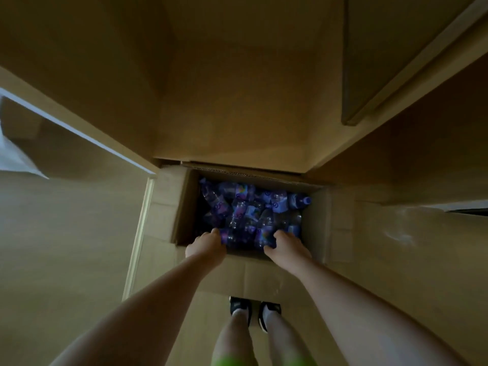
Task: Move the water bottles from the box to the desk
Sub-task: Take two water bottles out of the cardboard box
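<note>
An open cardboard box (184, 204) stands on the floor in front of me, its flaps folded outward. Inside lies a loose heap of several clear water bottles (250, 210) with purple-blue labels and caps. My left hand (206, 245) reaches over the near rim into the box's left side, its fingers curled down among the bottles. My right hand (286, 247) does the same on the right side. The fingertips of both hands are hidden among the bottles, so what each one holds cannot be made out. The scene is dim.
A desk surface (422, 228) runs along the right, level with the box's top. A wall with a pale baseboard (140, 233) rises on the left. Wooden panels (237, 88) stand behind the box. My feet in dark shoes (253, 311) are at the near flap.
</note>
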Tool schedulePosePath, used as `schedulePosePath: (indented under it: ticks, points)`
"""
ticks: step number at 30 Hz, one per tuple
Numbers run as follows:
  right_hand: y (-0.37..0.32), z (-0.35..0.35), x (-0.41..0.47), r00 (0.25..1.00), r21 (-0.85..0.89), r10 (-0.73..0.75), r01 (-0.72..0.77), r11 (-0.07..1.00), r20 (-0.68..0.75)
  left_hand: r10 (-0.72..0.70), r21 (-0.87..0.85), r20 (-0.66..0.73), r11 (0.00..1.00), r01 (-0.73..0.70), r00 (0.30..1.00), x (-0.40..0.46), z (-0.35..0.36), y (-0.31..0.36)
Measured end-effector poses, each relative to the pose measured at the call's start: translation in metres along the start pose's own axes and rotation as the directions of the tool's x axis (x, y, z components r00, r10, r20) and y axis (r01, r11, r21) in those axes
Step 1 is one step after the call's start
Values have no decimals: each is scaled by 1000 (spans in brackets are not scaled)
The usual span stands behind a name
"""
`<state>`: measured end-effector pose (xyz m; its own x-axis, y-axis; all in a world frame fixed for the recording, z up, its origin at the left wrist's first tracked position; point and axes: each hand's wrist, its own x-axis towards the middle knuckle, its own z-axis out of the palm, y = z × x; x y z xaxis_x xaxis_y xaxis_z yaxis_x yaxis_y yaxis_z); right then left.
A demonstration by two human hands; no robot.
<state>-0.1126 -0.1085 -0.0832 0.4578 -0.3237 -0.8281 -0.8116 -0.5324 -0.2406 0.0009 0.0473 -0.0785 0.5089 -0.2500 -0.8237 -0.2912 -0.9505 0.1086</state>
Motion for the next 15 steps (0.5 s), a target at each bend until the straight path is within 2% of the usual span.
schedulePosePath:
  ticks: [6,9,15]
  points:
    - [14,60,126,997,35,-49,46,998,68,-60,44,-30,997,61,998,104,52,-24]
    - [15,94,190,987,99,-107,96,991,120,-39,44,-56,998,42,998,161,71,-32]
    - [15,167,278,948,207,-243,201,957,205,-75,-101,-1,992,75,997,244,118,-43]
